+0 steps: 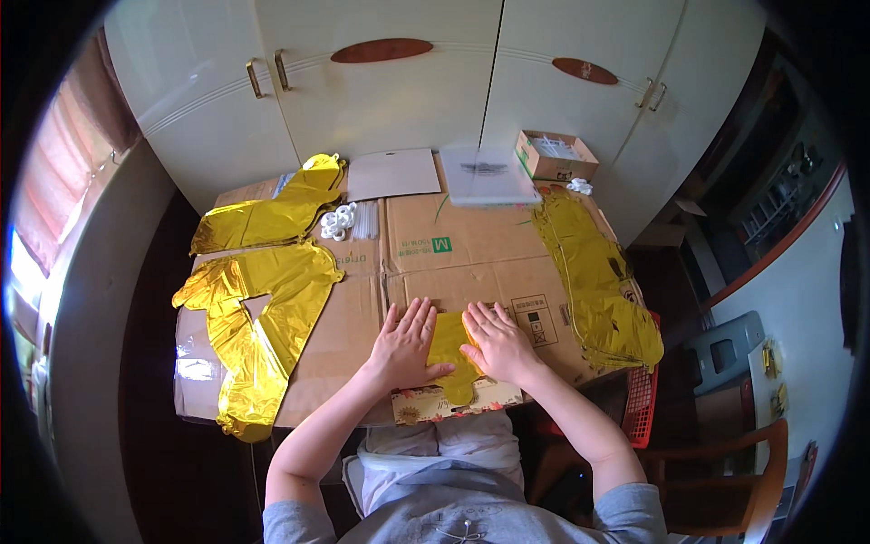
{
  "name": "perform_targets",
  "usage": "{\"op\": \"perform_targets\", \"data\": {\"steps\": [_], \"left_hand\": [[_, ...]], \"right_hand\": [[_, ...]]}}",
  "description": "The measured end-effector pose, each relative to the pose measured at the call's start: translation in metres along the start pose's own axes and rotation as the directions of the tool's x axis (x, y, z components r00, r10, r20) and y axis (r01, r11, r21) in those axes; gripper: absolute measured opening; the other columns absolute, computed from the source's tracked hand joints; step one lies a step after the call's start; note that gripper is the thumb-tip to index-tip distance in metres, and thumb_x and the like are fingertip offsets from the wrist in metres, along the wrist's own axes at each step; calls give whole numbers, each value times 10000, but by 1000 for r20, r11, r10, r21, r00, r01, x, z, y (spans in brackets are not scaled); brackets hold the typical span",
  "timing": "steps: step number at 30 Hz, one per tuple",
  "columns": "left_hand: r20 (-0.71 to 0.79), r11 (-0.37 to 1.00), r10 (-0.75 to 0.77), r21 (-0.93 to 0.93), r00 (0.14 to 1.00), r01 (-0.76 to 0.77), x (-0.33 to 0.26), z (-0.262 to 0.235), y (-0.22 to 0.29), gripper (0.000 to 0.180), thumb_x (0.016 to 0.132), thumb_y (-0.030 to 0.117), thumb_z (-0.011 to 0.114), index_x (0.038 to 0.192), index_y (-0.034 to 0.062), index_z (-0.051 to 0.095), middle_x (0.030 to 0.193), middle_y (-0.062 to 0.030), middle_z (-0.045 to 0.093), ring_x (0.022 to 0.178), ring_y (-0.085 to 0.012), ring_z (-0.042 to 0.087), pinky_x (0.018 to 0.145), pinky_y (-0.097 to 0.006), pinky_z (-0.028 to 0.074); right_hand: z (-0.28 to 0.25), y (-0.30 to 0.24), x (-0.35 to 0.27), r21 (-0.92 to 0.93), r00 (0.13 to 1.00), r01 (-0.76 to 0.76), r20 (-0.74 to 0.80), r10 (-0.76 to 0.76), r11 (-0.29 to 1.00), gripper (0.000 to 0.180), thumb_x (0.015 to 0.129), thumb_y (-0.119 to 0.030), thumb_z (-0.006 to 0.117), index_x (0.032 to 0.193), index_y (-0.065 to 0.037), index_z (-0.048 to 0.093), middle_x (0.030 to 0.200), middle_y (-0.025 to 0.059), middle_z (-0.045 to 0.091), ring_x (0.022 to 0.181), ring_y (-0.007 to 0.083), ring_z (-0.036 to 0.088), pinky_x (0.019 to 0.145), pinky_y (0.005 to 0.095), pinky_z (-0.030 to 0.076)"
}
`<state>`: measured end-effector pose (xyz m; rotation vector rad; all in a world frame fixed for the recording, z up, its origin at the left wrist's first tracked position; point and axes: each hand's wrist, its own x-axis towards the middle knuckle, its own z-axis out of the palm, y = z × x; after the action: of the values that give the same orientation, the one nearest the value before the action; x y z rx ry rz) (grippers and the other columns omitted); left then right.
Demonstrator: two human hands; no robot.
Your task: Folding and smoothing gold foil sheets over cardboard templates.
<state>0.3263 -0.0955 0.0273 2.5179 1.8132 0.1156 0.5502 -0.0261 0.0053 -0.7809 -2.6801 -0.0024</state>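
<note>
A folded gold foil balloon [448, 343] lies near the front edge of the cardboard-covered table, its rounded tab pointing toward me. Beneath it is a cream card [498, 396] with leaf patterns, partly covered. My left hand [406, 346] presses flat along the balloon's left side, fingers stretched out and thumb pointing inward. On the right side my right hand [498, 344] lies flat too, fingers extended and thumb on the foil. Neither hand grips anything. More flat gold foil balloons lie around: one at left front [258, 326], one at left back [263, 218], and another along the right edge [594, 281].
White ribbon-like rolls [337, 220] and clear straws [365, 220] lie at the back left. Behind them are a grey board [393, 175], a clear plastic bag [489, 179] and a small box [556, 157] of white pieces. A red basket [641, 403] and wooden chair [725, 490] stand right.
</note>
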Motion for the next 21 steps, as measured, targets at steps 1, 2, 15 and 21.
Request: {"op": "perform_targets", "data": {"steps": [1, 2, 15, 21], "left_hand": [[-4, 1000, -8, 10, 1000, 8, -3, 1, -3, 1062, 840, 764, 405, 1462, -84, 261, 1543, -236, 257, 1463, -331, 196, 1168, -539, 129], [-8, 1000, -17, 20, 1000, 17, -6, 2, -7, 1058, 841, 762, 400, 1464, -82, 262, 1543, -226, 262, 1464, -319, 199, 1169, -539, 129], [80, 991, -122, 64, 989, 117, -28, -13, -34, 1046, 838, 778, 371, 1477, -44, 275, 1552, -169, 279, 1479, -291, 151, 1153, -610, 80], [-98, 986, -149, 63, 984, 155, -22, -26, -43, 792, 897, 604, 500, 1374, -26, 451, 1498, -175, 361, 1461, -321, 202, 1139, -637, 100]], "right_hand": [[0, 0, 2, -6, 1000, 1, -6, -1, 1000, 609, 937, -394, 549, 1327, 70, 494, 1379, 238, 505, 1326, 346, 451, 1146, 477, 276], [1, 0, 2, -2, 1000, 5, -19, -5, 1000, 600, 938, -382, 549, 1324, 74, 494, 1372, 239, 511, 1319, 347, 459, 1144, 479, 280], [-1, 0, 1, 23, 999, -9, -31, 10, 1000, 587, 930, -365, 563, 1352, 36, 484, 1388, 213, 506, 1327, 334, 451, 1143, 494, 272], [-1, -1, 2, 10, 998, 1, -63, 0, 1000, 571, 923, -370, 569, 1321, 36, 520, 1369, 207, 528, 1313, 323, 472, 1140, 487, 282]]}}
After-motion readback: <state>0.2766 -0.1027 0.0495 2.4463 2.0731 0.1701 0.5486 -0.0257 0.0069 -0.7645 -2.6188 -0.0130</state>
